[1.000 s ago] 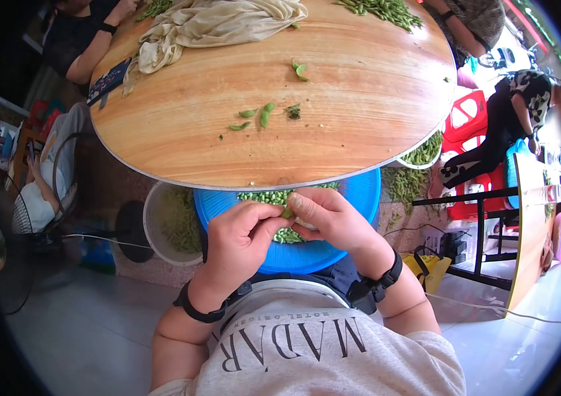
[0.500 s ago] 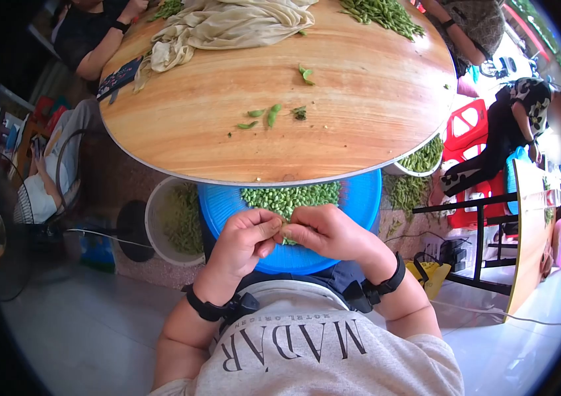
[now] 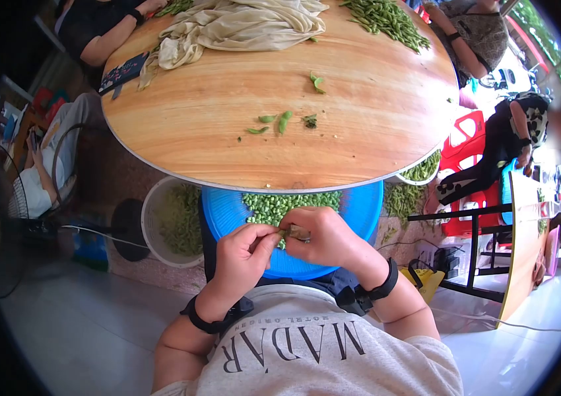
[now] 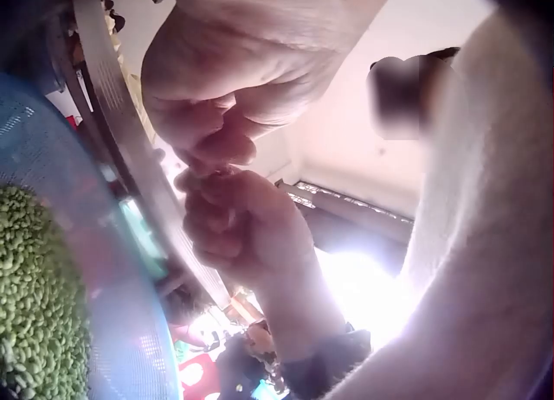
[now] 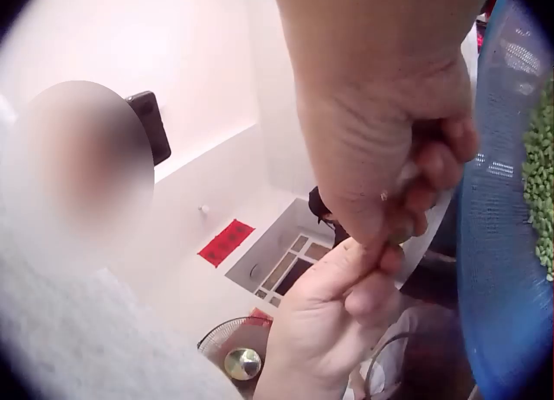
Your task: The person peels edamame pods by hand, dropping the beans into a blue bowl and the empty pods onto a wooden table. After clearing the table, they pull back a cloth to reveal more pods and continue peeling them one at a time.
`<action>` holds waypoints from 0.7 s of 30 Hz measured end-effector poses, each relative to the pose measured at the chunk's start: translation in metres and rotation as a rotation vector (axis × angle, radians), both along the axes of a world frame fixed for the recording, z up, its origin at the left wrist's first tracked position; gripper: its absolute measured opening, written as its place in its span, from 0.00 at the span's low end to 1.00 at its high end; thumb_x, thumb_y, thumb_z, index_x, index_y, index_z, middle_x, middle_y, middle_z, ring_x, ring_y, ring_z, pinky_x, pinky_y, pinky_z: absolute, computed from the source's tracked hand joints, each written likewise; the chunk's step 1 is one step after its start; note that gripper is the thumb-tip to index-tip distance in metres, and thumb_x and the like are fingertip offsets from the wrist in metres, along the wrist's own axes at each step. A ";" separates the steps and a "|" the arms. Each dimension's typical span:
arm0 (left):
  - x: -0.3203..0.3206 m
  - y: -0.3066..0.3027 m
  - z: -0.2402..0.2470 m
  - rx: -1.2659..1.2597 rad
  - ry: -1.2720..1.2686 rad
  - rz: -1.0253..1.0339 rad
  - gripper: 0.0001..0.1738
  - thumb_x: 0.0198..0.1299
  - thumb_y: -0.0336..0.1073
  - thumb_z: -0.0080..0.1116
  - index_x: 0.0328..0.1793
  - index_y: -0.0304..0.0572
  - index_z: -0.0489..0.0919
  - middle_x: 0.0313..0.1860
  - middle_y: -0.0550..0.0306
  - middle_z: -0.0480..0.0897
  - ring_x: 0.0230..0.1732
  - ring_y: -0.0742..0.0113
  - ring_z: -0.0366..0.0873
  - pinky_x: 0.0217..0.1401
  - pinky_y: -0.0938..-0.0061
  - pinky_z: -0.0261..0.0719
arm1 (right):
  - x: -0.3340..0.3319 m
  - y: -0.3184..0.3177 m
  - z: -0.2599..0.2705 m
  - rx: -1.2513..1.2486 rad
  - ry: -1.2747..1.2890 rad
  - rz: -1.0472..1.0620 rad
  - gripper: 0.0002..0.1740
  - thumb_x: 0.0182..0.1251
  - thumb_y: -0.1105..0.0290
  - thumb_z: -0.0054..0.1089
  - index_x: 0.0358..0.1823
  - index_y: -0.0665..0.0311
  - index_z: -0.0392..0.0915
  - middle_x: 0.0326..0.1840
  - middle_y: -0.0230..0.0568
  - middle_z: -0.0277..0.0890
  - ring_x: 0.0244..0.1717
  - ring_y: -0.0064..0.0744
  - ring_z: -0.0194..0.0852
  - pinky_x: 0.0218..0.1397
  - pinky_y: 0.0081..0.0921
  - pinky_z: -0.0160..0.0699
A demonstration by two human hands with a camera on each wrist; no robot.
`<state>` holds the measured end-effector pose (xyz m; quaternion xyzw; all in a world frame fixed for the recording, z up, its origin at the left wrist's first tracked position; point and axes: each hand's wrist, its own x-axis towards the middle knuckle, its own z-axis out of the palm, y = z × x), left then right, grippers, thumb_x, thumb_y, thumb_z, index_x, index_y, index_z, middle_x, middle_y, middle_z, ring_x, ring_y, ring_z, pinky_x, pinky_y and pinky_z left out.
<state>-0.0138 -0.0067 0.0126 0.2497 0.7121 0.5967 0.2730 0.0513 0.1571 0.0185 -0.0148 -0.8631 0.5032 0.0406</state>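
Observation:
Both hands meet over a blue basket (image 3: 218, 210) of shelled green beans (image 3: 264, 208). The left hand (image 3: 246, 254) pinches a small green pod (image 3: 282, 233) between thumb and index finger. From the other side the right hand (image 3: 325, 239) grips the same pod, largely covered by the fingers. In the left wrist view the fingertips of the left hand (image 4: 251, 63) and right hand (image 4: 251, 218) touch. The right wrist view shows a bit of green (image 5: 400, 236) between the right hand (image 5: 372, 132) and left hand (image 5: 333, 318).
A round wooden table (image 3: 228, 92) stands beyond the basket, with loose pods (image 3: 284, 122), a cream cloth (image 3: 247, 26) and a pod pile (image 3: 386, 23). A white bucket (image 3: 155, 228) with pods stands at the left, a yellow bag (image 3: 426, 280) at the right. Other people sit around.
The hands have stayed together over the basket while their fingers shifted around the pod. The right hand has turned, its fingers more curled. The head view has shifted slightly.

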 end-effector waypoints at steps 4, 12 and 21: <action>-0.005 -0.001 0.001 0.004 -0.021 0.053 0.03 0.58 0.23 0.53 0.35 0.31 0.77 0.24 0.59 0.78 0.18 0.78 0.73 0.19 0.83 0.69 | -0.010 -0.005 0.001 -0.020 -0.028 0.008 0.10 0.45 0.69 0.58 0.29 0.66 0.76 0.25 0.48 0.74 0.30 0.50 0.75 0.31 0.39 0.74; -0.030 -0.024 -0.014 -0.171 0.431 0.173 0.04 0.50 0.22 0.59 0.33 0.34 0.79 0.24 0.54 0.76 0.22 0.73 0.73 0.24 0.78 0.70 | -0.013 0.007 0.022 0.441 -0.171 0.076 0.09 0.45 0.71 0.62 0.32 0.62 0.79 0.24 0.43 0.74 0.28 0.44 0.75 0.28 0.33 0.73; -0.073 -0.065 -0.003 -0.386 0.348 0.336 0.13 0.48 0.23 0.60 0.42 0.35 0.78 0.36 0.51 0.76 0.31 0.63 0.77 0.33 0.73 0.75 | -0.149 0.055 0.009 0.624 0.033 -0.146 0.12 0.54 0.63 0.55 0.24 0.65 0.72 0.28 0.49 0.73 0.32 0.52 0.72 0.34 0.43 0.71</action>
